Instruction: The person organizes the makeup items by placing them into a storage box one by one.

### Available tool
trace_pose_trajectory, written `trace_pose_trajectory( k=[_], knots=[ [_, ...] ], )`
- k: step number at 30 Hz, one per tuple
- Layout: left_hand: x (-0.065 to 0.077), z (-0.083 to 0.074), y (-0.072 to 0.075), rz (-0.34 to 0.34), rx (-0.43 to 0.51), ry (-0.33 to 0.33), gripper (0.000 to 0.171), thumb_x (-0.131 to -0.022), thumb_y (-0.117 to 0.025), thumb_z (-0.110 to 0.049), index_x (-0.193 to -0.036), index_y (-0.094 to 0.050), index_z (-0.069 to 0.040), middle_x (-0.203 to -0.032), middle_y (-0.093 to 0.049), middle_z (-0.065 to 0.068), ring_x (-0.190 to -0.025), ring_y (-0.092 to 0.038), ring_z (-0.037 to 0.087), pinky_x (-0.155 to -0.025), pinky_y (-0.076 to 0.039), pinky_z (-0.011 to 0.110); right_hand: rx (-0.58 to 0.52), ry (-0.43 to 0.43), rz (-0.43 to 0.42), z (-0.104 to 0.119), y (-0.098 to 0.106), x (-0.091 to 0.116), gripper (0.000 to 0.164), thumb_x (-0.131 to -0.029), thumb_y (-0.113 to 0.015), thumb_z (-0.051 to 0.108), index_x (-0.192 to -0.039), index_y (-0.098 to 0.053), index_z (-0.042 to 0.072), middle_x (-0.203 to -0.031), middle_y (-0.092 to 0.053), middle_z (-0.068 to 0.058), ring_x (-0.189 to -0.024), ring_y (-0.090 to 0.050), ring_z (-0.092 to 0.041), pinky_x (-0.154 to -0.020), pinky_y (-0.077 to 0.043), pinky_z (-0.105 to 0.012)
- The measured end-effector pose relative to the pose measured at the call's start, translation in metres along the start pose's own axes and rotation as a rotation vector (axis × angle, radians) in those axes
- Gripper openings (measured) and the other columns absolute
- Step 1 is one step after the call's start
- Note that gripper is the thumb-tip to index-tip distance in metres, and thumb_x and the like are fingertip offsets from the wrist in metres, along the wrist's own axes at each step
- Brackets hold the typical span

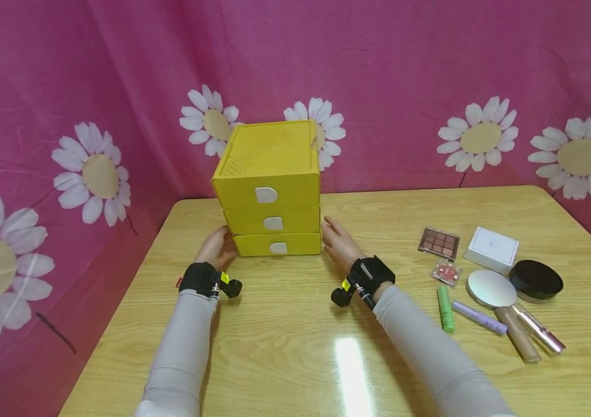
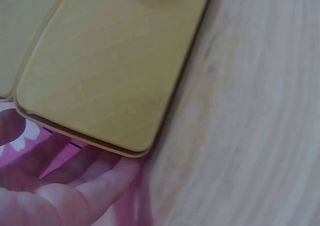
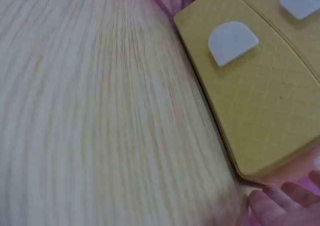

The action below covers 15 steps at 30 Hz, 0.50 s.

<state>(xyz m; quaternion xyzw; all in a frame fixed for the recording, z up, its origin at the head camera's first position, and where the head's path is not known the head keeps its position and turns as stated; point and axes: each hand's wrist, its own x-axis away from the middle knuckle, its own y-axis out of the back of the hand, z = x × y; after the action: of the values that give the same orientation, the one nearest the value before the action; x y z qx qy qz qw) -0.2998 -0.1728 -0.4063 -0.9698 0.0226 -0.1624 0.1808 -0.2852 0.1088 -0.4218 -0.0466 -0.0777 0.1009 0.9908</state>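
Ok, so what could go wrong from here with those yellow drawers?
Tipping: the left hand and right hand are low beside the yellow drawers, so a shove there might rock the tall stack.

Sliding out: all three fronts look closed, but a forward tilt could let one slip open.

Knocking: the right sleeve looks close to the green tube, so swinging that arm outward might send it rolling.

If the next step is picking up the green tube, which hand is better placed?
Likely the right hand: it is nearer the green tube, on that side of the yellow drawers; the left hand is opposite.
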Motion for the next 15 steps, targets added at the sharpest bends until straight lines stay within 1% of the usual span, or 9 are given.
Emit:
trace_pose_trajectory(
  k=[2,5,8,12,15],
  knots=[
    [0.0007,0.0020,0.0005,-0.008,-0.059,-0.006,0.027,-0.100,-0.035,-0.024,-0.119,-0.046,-0.009,-0.101,-0.057,0.001,-0.099,-0.053,0.016,-0.095,-0.040,0.035,-0.038,0.006,0.005,-0.0024,-0.0041,-0.0015,0.056,-0.101,-0.030,0.029,-0.148,-0.007,0.007,-0.151,-0.011,-0.017,-0.136,-0.018,-0.032,-0.110,-0.020,-0.043],
    [-0.0009,0.0053,0.0022,-0.006,-0.112,-0.014,0.032,-0.100,-0.034,-0.023,-0.126,-0.042,-0.006,-0.107,-0.053,0.003,-0.103,-0.050,0.017,-0.099,-0.036,0.036,-0.056,0.025,0.003,-0.0053,-0.0076,-0.0034,0.057,-0.101,-0.030,0.030,-0.147,-0.007,0.006,-0.151,-0.014,-0.015,-0.136,-0.020,-0.030,-0.110,-0.021,-0.041],
    [-0.0030,0.0074,0.0035,-0.012,-0.117,-0.017,0.036,-0.100,-0.034,-0.023,-0.131,-0.038,-0.005,-0.113,-0.050,0.004,-0.108,-0.047,0.019,-0.103,-0.033,0.038,-0.058,0.037,-0.002,-0.0070,-0.0095,-0.0049,0.056,-0.101,-0.031,0.032,-0.147,-0.012,0.006,-0.150,-0.018,-0.012,-0.136,-0.021,-0.028,-0.109,-0.023,-0.040],
    [-0.0035,0.0085,0.0035,-0.023,-0.106,-0.021,0.036,-0.100,-0.034,-0.023,-0.130,-0.038,-0.005,-0.114,-0.049,0.005,-0.110,-0.046,0.020,-0.105,-0.031,0.039,-0.087,0.049,0.005,-0.0082,-0.0103,-0.0061,0.054,-0.101,-0.032,0.030,-0.147,-0.015,0.007,-0.150,-0.021,-0.011,-0.136,-0.022,-0.026,-0.109,-0.022,-0.039],
    [-0.0032,0.0094,0.0031,-0.023,-0.096,-0.022,0.034,-0.100,-0.035,-0.023,-0.128,-0.040,-0.005,-0.114,-0.050,0.005,-0.108,-0.047,0.019,-0.104,-0.031,0.039,-0.094,0.051,0.011,-0.0090,-0.0092,-0.0059,0.054,-0.101,-0.031,0.028,-0.147,-0.013,0.006,-0.150,-0.020,-0.012,-0.136,-0.021,-0.027,-0.109,-0.022,-0.039]
  ],
)
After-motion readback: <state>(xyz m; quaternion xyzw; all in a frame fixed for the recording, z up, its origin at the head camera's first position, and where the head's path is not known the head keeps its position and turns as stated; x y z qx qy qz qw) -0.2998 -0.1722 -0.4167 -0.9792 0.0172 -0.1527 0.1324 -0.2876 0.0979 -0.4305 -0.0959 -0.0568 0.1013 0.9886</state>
